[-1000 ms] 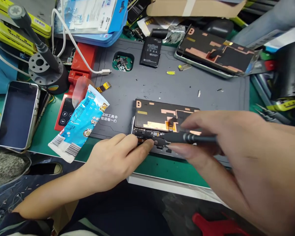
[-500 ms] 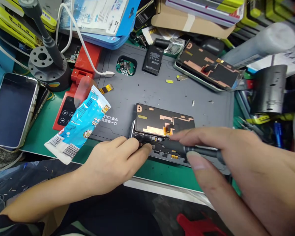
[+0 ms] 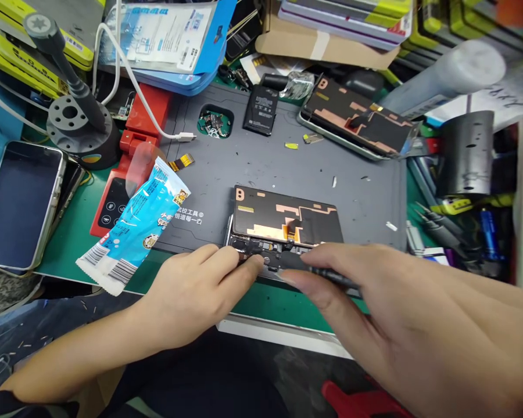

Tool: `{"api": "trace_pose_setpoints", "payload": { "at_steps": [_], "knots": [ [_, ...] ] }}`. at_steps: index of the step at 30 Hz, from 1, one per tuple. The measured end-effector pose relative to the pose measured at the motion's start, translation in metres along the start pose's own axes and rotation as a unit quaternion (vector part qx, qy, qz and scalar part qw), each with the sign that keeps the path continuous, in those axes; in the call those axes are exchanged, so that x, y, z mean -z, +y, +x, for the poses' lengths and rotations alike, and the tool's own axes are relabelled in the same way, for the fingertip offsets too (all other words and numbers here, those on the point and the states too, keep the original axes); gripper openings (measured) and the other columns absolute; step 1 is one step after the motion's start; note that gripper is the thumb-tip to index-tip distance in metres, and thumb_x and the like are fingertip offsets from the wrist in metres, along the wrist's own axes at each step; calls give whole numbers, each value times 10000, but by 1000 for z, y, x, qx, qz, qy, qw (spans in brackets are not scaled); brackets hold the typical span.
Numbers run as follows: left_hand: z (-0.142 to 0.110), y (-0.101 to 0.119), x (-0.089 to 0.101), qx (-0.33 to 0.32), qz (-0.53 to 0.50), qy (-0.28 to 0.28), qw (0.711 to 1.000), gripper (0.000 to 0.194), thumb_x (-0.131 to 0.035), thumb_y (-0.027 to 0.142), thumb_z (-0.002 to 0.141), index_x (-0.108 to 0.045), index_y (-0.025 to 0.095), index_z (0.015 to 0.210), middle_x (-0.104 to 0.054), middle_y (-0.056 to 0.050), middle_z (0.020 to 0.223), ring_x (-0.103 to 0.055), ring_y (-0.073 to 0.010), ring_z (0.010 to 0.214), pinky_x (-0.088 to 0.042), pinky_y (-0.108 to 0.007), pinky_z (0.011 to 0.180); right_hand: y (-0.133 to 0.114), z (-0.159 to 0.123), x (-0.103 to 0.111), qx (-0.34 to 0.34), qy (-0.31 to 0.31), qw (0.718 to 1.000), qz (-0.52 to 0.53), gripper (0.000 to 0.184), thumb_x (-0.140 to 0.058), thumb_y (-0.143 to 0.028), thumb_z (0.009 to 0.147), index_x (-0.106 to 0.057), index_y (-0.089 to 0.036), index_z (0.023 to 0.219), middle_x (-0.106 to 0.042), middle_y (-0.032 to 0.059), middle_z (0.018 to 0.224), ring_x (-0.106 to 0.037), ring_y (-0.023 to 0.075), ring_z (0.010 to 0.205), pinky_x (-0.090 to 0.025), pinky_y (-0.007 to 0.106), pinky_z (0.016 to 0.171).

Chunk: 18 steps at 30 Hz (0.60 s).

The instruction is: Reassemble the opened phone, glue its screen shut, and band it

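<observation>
An opened phone lies near the mat's front edge. Its screen panel [image 3: 283,216], inner side up with copper-coloured strips, is folded back. An orange flex cable [image 3: 291,232] runs at its lower edge toward the phone's exposed body [image 3: 267,253]. My left hand [image 3: 200,287] grips the left end of that body, fingers bent and the index finger pressed on its inside. Between thumb and index finger, my right hand [image 3: 387,307] pinches a slim black tool [image 3: 326,273]. Its broad dark end lies low over the phone's inside, beside the cable; exact contact cannot be made out.
A blue snack wrapper [image 3: 135,229] and a red device [image 3: 113,200] lie left on the grey mat [image 3: 226,174]. Behind are a black battery [image 3: 260,109] and another opened phone [image 3: 359,119]. A grey spray can [image 3: 444,78] leans at the right, above several hand tools.
My right hand has moved left with the black tool, closer to my left hand and the flex cable. My left hand stays on the phone. The whole view has shifted slightly.
</observation>
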State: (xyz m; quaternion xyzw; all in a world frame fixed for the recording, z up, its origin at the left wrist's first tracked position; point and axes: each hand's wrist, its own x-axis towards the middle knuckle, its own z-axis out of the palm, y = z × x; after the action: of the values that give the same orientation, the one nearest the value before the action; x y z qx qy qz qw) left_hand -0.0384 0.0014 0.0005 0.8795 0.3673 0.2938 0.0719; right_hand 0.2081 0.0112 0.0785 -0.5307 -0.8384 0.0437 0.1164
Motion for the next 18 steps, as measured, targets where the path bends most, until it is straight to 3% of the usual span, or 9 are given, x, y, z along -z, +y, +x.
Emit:
{"api": "trace_pose_setpoints", "payload": {
  "at_steps": [2, 4, 7, 10, 12, 15, 18],
  "knots": [
    [0, 0, 0, 1, -3, -2, 1000, 265, -462, 122, 1158, -657, 97, 1336, -572, 30, 782, -548, -158, 681, -432, -310, 537, -3, 2, 1, 49, -10, 998, -24, 292, -630, -504, 1066, -675, -268, 1232, -770, 71, 1029, -712, 262, 777, -392, 400, 587],
    [0, 0, 1, 3, -6, -4, 1000, 249, -508, 114, 1143, -658, 104, 1342, -578, 30, 794, -554, -157, 694, -434, -309, 551, -7, 6, 2, 102, 13, 995, -13, 252, -553, -369, 1099, -632, -206, 1275, -773, 110, 1123, -737, 272, 904, -445, 393, 648],
    [-1, 0, 0, 5, -3, -3, 1000, 224, -541, 119, 1139, -664, 120, 1326, -570, 30, 786, -525, -160, 679, -393, -316, 546, -11, 9, 3, 150, 22, 988, -39, 197, -548, -283, 1124, -625, -170, 1265, -722, 44, 898, -657, 198, 712, -442, 367, 617],
    [-1, 0, 1, 9, 4, 0, 1000, 195, -515, 155, 1164, -675, 138, 1275, -561, 32, 772, -499, -152, 653, -340, -323, 531, -11, 12, 3, 145, 34, 985, -91, 185, -573, -368, 1140, -636, -201, 1095, -564, -17, 692, -524, 189, 555, -356, 385, 524],
    [-1, 0, 2, 11, 2, 2, 1000, 207, -502, 181, 1178, -677, 145, 1282, -566, 36, 773, -498, -141, 643, -345, -312, 537, -12, 15, 3, 135, 49, 987, -72, 224, -535, -368, 1143, -608, -211, 1001, -592, 8, 719, -551, 200, 585, -369, 381, 526],
    [0, 0, 4, 13, -6, 3, 1000, 238, -492, 175, 1181, -673, 145, 1333, -589, 32, 792, -520, -125, 643, -386, -288, 566, -16, 21, 2, 146, 50, 988, -10, 105, -514, -189, 1081, -606, -183, 1031, -676, 48, 836, -639, 205, 716, -475, 345, 647],
    [1, -3, 5, 17, 0, -2, 1000, 214, -510, 167, 1171, -698, 172, 1271, -580, 29, 780, -557, -129, 657, -418, -283, 597, -19, 26, 2, 144, 71, 985, -58, 102, -565, -100, 1019, -613, -174, 1070, -603, -3, 770, -595, 192, 656, -422, 348, 601]
  ]
}}
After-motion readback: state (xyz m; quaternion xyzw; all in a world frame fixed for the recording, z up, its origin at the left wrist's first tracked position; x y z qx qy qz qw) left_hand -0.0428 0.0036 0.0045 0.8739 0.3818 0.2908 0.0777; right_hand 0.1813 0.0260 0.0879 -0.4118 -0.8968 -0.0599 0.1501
